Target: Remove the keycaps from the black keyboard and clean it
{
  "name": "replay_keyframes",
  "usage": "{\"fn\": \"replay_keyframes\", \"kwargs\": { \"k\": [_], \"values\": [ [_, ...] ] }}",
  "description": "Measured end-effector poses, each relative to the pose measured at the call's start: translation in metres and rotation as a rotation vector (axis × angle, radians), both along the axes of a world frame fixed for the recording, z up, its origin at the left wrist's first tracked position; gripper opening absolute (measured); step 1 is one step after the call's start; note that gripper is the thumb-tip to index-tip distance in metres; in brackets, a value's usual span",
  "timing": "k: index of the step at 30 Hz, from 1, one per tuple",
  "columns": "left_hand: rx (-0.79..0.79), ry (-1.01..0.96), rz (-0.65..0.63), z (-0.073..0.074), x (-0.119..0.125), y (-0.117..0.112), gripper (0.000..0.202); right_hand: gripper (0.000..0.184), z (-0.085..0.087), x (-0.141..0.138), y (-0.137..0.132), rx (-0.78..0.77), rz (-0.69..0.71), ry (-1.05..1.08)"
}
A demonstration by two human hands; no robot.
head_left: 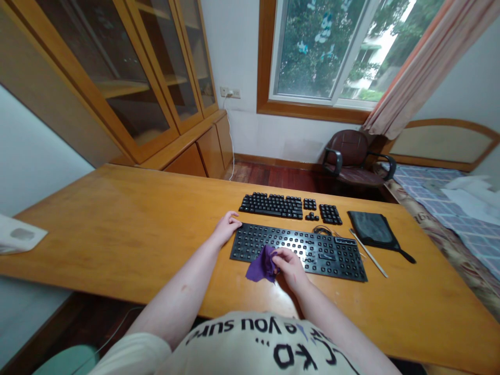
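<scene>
A black keyboard base point(332, 263), stripped of its keycaps, lies on the wooden desk in front of me. My left hand point(227, 229) grips its far left corner, with the fingers bent at the edge. In my right hand point(292, 266) a crumpled purple cloth point(260, 266) is pinched between thumb and fingers. The cloth rests over the base's near edge, left of its middle, and hides some key switches. Just behind the base sit the removed black keycaps point(271, 204), laid out in their keyboard groups. A coiled dark cable point(322, 229) lies at the base's far edge.
Right of the base are a thin pale stick point(371, 254) and a dark drawstring pouch point(371, 228). A white object point(23, 234) stands at the desk's left edge. Beyond the desk are a glass-door cabinet point(172, 117), a chair point(351, 156) and a bed point(441, 192).
</scene>
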State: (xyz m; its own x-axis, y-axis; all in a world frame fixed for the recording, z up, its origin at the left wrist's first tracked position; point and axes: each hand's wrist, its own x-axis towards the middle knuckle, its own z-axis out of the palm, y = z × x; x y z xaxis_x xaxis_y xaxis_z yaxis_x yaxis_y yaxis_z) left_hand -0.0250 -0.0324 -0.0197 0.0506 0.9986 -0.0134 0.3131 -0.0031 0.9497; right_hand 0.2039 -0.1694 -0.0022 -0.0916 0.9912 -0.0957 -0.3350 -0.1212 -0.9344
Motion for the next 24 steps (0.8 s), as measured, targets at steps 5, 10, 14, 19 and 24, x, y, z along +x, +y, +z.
{"fn": "replay_keyframes", "kwargs": {
  "k": [5,10,14,19,24],
  "values": [
    [-0.041,-0.062,0.014,0.002,0.002,-0.001,0.027,0.021,0.000,-0.001,0.000,-0.011,-0.005,-0.011],
    [-0.072,-0.092,0.021,0.004,0.003,-0.001,0.028,0.020,-0.001,-0.001,0.000,-0.016,-0.018,-0.022],
    [-0.083,-0.122,0.029,0.005,0.004,-0.001,0.029,0.019,-0.001,-0.001,-0.001,-0.009,-0.006,-0.039],
    [-0.064,-0.175,0.064,0.007,0.007,-0.007,0.030,0.019,-0.002,-0.001,0.000,-0.029,-0.010,-0.028],
    [-0.063,-0.213,0.110,0.012,0.011,-0.017,0.027,0.020,0.000,-0.001,0.000,-0.041,-0.003,-0.020]
  ]
}}
